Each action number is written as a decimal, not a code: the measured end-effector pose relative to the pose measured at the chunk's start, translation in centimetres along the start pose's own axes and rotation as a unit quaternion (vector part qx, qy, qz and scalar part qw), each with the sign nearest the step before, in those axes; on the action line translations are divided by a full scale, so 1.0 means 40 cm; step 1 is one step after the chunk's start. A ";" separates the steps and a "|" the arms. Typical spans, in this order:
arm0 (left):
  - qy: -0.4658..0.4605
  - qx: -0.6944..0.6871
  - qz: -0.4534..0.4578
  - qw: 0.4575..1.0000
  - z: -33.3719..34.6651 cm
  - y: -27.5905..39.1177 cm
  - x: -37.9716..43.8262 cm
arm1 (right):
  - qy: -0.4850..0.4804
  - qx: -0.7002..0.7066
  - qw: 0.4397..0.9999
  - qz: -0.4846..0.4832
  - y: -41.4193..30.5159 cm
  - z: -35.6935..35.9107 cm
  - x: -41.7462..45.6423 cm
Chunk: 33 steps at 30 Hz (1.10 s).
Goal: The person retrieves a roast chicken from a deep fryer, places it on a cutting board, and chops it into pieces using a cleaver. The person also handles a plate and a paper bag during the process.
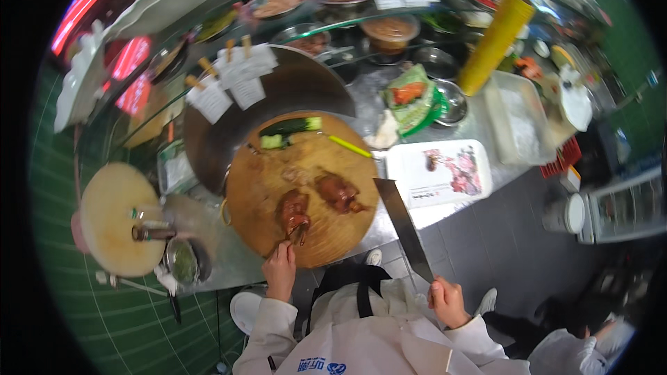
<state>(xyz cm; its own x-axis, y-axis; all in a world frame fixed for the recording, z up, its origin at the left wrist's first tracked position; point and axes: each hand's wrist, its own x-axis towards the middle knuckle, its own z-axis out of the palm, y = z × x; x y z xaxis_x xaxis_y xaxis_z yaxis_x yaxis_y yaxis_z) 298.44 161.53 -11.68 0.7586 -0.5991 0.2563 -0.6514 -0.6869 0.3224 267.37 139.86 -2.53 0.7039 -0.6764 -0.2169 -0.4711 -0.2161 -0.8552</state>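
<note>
Two glossy brown roast birds lie on a round wooden chopping board [255, 192]. My left hand [281, 271] is at the board's near edge, its fingers pinched on the thin near end of the left roast bird [294, 213]. The right roast bird [338, 192] lies a little further back. In my right hand [448, 302] is the handle of a long, broad-bladed knife [404, 224]. Its blade points away from me, off the board's right side. Cut cucumber [292, 126] and a yellow-green peeler-like tool [349, 146] lie along the far edge.
A flower-printed white tray [443, 195] bears a small brown piece. Behind it are a green packet [409, 96], a metal bowl [452, 104] and a yellow roll [495, 41]. Glass shelves hold food bowls. Bottles [151, 232] stand left. Another person's sleeve [560, 349] shows lower right.
</note>
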 end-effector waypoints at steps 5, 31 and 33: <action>0.013 -0.073 -0.108 0.991 -0.035 0.016 -0.007 | -0.088 0.012 0.996 0.014 -0.050 -0.009 0.028; 0.034 -0.142 -0.035 0.989 0.036 0.105 -0.042 | -0.241 -0.255 0.929 -0.115 -0.119 0.041 0.109; 0.039 -0.136 -0.019 0.990 0.040 0.103 -0.042 | -0.237 -0.265 0.927 -0.120 -0.114 0.050 0.108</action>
<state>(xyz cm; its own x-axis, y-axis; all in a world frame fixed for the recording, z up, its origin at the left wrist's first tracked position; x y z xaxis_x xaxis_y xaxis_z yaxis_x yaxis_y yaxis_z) 294.45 159.05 -12.23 0.7889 -0.5331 0.3056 -0.6010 -0.5658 0.5645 273.63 139.32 -0.50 0.9180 -0.2051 -0.3396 -0.3764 -0.7207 -0.5822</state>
